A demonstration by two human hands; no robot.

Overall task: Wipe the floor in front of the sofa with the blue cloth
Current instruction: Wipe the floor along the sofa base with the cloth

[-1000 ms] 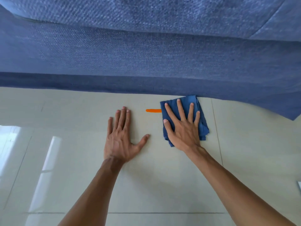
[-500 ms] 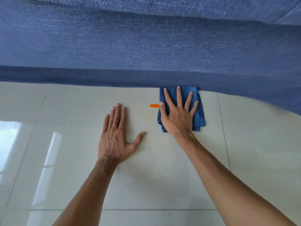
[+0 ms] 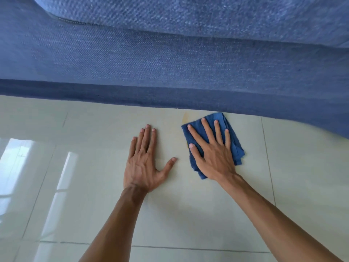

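Observation:
The folded blue cloth lies on the pale tiled floor, just in front of the blue sofa base. My right hand presses flat on the cloth with fingers spread. A faint orange smear shows on the tile just left of the cloth's far corner. My left hand rests flat on the bare floor to the left of the cloth, fingers together and thumb out, holding nothing.
The blue fabric sofa fills the top half of the view and overhangs the floor at the right. Bright window reflections lie on the glossy tiles at the left. Grout lines cross the floor.
The right hand slid the cloth back toward me and slightly left, over the spot where a bright orange mark lay. Only a faint orange smear shows there now. The left hand stayed put.

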